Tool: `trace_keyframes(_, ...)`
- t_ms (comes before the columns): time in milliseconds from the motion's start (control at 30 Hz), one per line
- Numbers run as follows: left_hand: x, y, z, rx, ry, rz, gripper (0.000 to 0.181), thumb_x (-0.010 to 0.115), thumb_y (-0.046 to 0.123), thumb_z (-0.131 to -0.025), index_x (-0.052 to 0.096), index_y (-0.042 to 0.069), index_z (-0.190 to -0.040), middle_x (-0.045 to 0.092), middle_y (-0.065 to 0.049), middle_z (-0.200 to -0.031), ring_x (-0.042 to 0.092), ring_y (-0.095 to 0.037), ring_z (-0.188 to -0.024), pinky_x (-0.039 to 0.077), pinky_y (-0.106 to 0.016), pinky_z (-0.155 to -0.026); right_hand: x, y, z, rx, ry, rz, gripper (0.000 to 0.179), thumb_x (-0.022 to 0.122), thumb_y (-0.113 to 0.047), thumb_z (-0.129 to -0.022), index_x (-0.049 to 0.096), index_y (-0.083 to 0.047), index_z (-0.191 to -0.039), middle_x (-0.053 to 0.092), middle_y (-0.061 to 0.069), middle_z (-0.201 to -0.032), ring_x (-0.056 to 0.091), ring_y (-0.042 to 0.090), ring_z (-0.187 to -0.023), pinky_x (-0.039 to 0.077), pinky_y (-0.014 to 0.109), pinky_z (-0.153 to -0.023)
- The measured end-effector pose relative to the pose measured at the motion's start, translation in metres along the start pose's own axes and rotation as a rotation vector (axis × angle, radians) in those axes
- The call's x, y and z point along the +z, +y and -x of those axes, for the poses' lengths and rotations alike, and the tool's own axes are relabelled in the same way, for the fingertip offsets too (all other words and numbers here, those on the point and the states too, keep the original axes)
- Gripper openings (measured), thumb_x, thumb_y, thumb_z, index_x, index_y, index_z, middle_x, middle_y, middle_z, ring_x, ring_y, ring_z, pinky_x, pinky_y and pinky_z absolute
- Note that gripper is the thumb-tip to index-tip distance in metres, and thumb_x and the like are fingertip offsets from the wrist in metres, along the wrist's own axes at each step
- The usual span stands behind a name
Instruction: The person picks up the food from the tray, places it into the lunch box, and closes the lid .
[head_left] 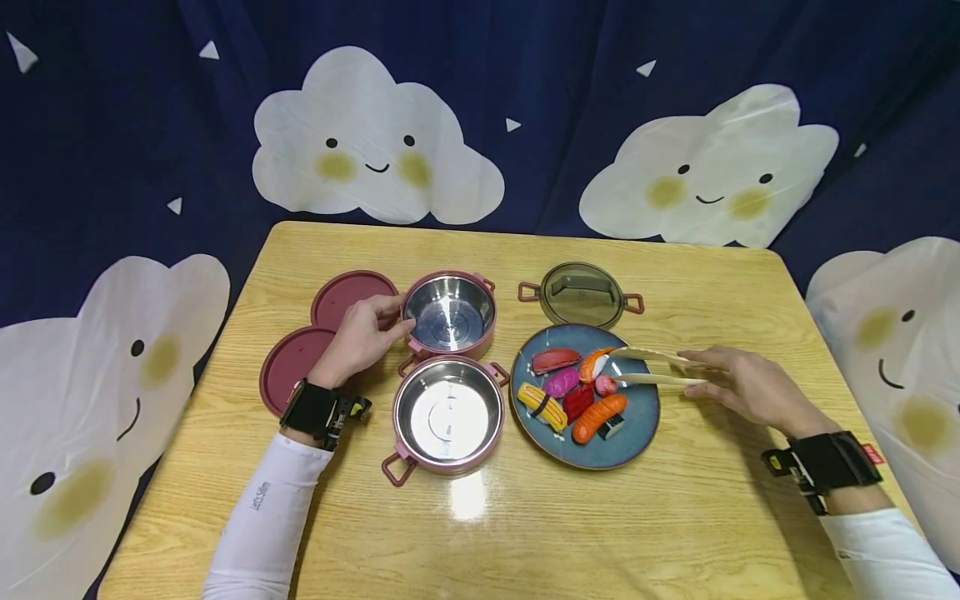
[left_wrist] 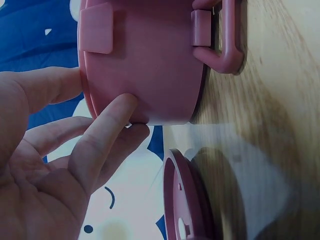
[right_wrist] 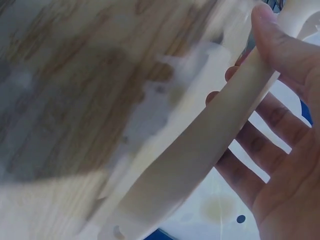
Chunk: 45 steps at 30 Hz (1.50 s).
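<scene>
My left hand [head_left: 365,337] holds the near-left wall of the back pink pot [head_left: 480,333], which has a steel inside. In the left wrist view the thumb lies over the rim and fingertips press the outer wall. My right hand [head_left: 753,387] grips pale tongs [head_left: 660,380] between thumb and fingers. Their two arms reach left over the blue plate [head_left: 637,433], tips apart beside the shrimp sushi [head_left: 592,364] and a small pink piece [head_left: 605,385]. Whether the tips touch either piece, I cannot tell. Several other toy sushi pieces, including a yellow one [head_left: 542,407], lie on the plate.
A second pink pot [head_left: 401,417] stands in front of the first, near the plate's left side. Two maroon lids [head_left: 352,287] lie at the left, partly behind my left hand. A see-through lid [head_left: 581,308] with pink side handles lies behind the plate on the wooden table [head_left: 525,533].
</scene>
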<state>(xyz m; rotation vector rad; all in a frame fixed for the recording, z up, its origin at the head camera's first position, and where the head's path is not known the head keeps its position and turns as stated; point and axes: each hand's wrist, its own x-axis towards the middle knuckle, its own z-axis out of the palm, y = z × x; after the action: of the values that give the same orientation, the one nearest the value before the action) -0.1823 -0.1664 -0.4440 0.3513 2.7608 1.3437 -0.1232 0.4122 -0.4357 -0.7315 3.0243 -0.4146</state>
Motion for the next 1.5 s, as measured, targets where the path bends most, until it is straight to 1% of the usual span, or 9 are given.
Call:
trace_keyframes(133,0.0,0.0,0.001,-0.002,0.0,-0.002,0.049,0.073,0.014,-0.1,0.061,-0.002,-0.145,0.067,-0.025,-0.139,0.068,-0.041,-0.126,0.059,-0.055,-0.106,-0.007,-0.002,0.0,0.012,0.0,0.046,0.053,0.087,-0.03,-0.087,0.072,-0.013,-0.135,0.077,0.018,-0.125,0.074,0.044,-0.11,0.059,0.062,-0.079)
trace_keyframes(267,0.001,-0.001,0.0,0.002,0.005,-0.008,0.049,0.074,0.014,-0.1,0.061,-0.002,-0.145,0.068,-0.025,-0.138,0.068,-0.041,-0.126,0.058,-0.055,-0.106,-0.015,-0.003,-0.001,-0.006,0.016,0.084,0.053,0.088,-0.026,-0.085,0.073,-0.013,-0.134,0.078,0.016,-0.121,0.075,0.042,-0.104,0.059,0.057,-0.071)
trace_keyframes(400,0.001,-0.001,0.0,0.007,0.007,-0.01,0.049,0.074,0.013,-0.1,0.062,-0.002,-0.144,0.068,-0.025,-0.138,0.068,-0.041,-0.125,0.059,-0.055,-0.106,-0.024,-0.006,-0.002,-0.019,0.028,0.119,0.054,0.089,-0.023,-0.084,0.072,-0.013,-0.135,0.077,0.014,-0.119,0.075,0.037,-0.099,0.059,0.053,-0.069)
trace_keyframes(567,0.0,0.001,0.0,0.001,0.003,0.0,0.049,0.073,0.013,-0.1,0.061,-0.002,-0.145,0.068,-0.025,-0.138,0.068,-0.041,-0.125,0.059,-0.055,-0.105,-0.033,-0.01,-0.005,-0.067,0.046,0.163,0.057,0.09,-0.022,-0.081,0.072,-0.014,-0.135,0.077,0.014,-0.116,0.074,0.036,-0.096,0.059,0.053,-0.067)
trace_keyframes(767,0.0,0.001,0.0,-0.003,0.005,0.002,0.049,0.073,0.013,-0.1,0.061,-0.002,-0.145,0.068,-0.025,-0.138,0.069,-0.041,-0.125,0.059,-0.055,-0.105,-0.038,-0.017,-0.011,-0.139,0.098,0.23,0.059,0.093,-0.015,-0.076,0.073,-0.016,-0.132,0.077,0.011,-0.11,0.072,0.031,-0.091,0.056,0.047,-0.065)
trace_keyframes(933,0.001,0.0,-0.001,0.002,0.01,-0.001,0.049,0.073,0.013,-0.1,0.062,-0.002,-0.145,0.069,-0.025,-0.138,0.069,-0.041,-0.125,0.059,-0.055,-0.105,-0.044,-0.02,-0.017,-0.207,0.138,0.237,0.057,0.093,-0.015,-0.075,0.075,-0.015,-0.13,0.077,0.008,-0.106,0.07,0.026,-0.087,0.055,0.046,-0.066)
trace_keyframes(1100,0.001,-0.001,-0.001,-0.001,0.012,-0.003,0.049,0.074,0.013,-0.099,0.061,-0.001,-0.145,0.069,-0.024,-0.138,0.069,-0.041,-0.124,0.059,-0.055,-0.105,-0.051,-0.024,-0.024,-0.274,0.173,0.26,0.06,0.093,-0.013,-0.071,0.075,-0.012,-0.128,0.077,0.009,-0.103,0.068,0.027,-0.083,0.055,0.047,-0.068)
trace_keyframes(1200,0.001,-0.001,-0.001,-0.001,0.01,-0.006,0.05,0.074,0.014,-0.1,0.061,-0.001,-0.145,0.069,-0.024,-0.137,0.07,-0.04,-0.124,0.059,-0.055,-0.104,-0.056,-0.028,-0.028,-0.306,0.173,0.287,0.061,0.094,-0.011,-0.069,0.075,-0.011,-0.127,0.077,0.01,-0.103,0.067,0.027,-0.082,0.054,0.048,-0.068)
trace_keyframes(1500,0.0,-0.001,-0.001,-0.005,-0.002,0.006,0.049,0.074,0.014,-0.1,0.061,-0.002,-0.145,0.068,-0.024,-0.139,0.067,-0.04,-0.128,0.057,-0.054,-0.109,-0.073,-0.041,-0.039,-0.334,0.135,0.376,0.056,0.095,-0.012,-0.071,0.076,-0.005,-0.123,0.078,0.011,-0.106,0.066,0.026,-0.083,0.054,0.044,-0.066)
